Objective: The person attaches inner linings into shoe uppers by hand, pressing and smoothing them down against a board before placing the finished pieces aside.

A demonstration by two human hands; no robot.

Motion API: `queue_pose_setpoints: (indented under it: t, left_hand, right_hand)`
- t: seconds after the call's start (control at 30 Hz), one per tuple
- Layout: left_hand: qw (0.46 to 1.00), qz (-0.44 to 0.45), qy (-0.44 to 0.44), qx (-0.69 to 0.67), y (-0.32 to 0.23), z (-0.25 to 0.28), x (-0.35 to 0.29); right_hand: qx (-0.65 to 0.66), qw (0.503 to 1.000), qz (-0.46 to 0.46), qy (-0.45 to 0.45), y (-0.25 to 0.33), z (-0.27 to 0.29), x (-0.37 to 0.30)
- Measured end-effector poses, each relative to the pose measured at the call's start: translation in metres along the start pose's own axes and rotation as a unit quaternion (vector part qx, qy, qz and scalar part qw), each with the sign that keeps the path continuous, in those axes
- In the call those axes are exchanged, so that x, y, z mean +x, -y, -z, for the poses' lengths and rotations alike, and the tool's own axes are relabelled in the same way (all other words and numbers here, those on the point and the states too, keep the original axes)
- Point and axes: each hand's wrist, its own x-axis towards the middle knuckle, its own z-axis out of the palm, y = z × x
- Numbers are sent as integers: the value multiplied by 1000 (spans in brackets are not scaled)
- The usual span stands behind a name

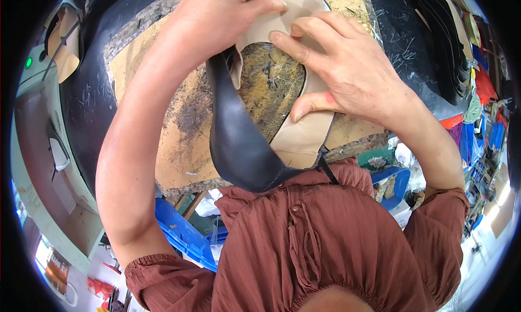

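A black leather shoe upper [239, 143] with a beige lining [301, 135] lies over the worn work board, its rounded end towards me and its opening in the middle. My left hand [220, 19] grips the far part of it at the top edge of the picture. The left thumb lies flat on the beige lining, while its other fingers are mostly out of sight. Bent over the right side of the upper, my right hand [347, 62] holds the lining, index fingertip at the edge of the opening and thumb lower down. A short dark strap [328, 172] hangs from the near right edge.
The scuffed tan board [182, 143] rests on a black, scratched surface [89, 105]. Stacked black sheets [442, 46] lie at the far right. A pale green machine body [49, 176] stands at the left. Below the board are blue bins [182, 233].
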Motion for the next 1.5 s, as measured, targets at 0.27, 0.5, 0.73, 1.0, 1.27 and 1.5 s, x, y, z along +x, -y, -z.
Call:
queue_pose_setpoints:
  t: [0.27, 0.5, 0.73, 1.0, 1.27, 1.5]
  left_hand:
    - [996, 61, 71, 0, 12, 20, -33]
    - [991, -25, 40, 127, 11, 18, -100]
    - [990, 24, 72, 115, 17, 17, -113]
    - [972, -43, 67, 223, 28, 15, -121]
    - [986, -30, 32, 160, 30, 11, -125]
    - [978, -31, 45, 199, 24, 11, -124]
  right_hand:
    - [-63, 996, 14, -60, 5, -4, 13]
    - [244, 939, 151, -192, 26, 15, 81]
    - [18, 998, 44, 38, 32, 2, 67]
    - [219, 957, 142, -125, 30, 58, 66]
    - [-82, 990, 115, 0, 37, 2, 67]
    - [78, 997, -2, 29, 39, 5, 62]
